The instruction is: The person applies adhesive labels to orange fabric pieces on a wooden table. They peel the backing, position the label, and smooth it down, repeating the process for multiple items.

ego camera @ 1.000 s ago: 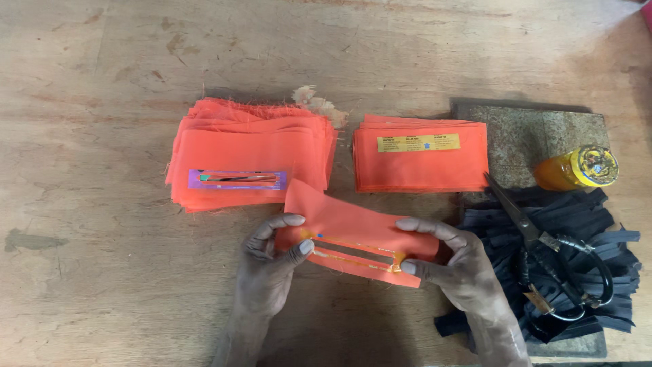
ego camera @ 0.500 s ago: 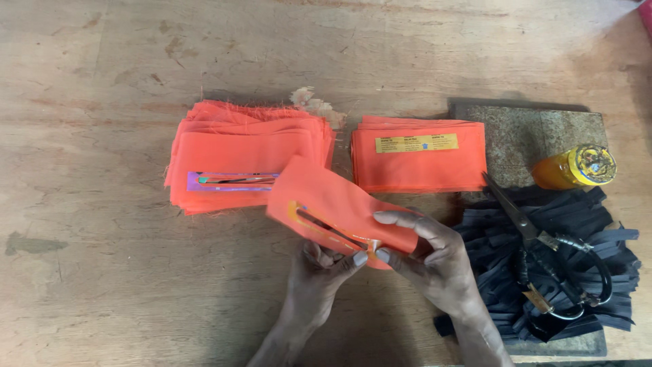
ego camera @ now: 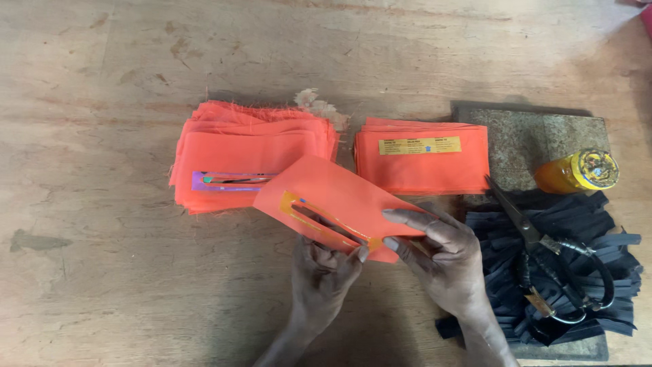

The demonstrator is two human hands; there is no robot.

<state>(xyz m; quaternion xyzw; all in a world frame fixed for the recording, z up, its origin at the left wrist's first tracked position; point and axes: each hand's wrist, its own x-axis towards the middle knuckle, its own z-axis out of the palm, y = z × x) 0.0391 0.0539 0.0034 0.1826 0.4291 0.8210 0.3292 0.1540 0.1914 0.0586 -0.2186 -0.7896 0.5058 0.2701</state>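
Both hands, left hand (ego camera: 324, 272) & right hand (ego camera: 441, 255), pinch orange cloth piece (ego camera: 339, 204), tilted, just in front of orange stack (ego camera: 251, 153); scissors (ego camera: 550, 251) right of it.

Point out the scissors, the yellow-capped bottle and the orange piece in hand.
scissors (ego camera: 543, 248): head view, on the pivot where the blades meet the handles.
yellow-capped bottle (ego camera: 577, 172): head view, on its orange body by the cap.
orange fabric piece (ego camera: 339, 194): head view, on its bare upper middle.

1. The orange fabric piece (ego camera: 339, 197) is covering the left hand's (ego camera: 324, 272) fingertips.
2. The bottom edge is cutting off both forearms.
3. The scissors (ego camera: 550, 261) are hiding part of the black strips (ego camera: 611, 272).
4. The yellow label's (ego camera: 420, 145) print is staying too small to make out.
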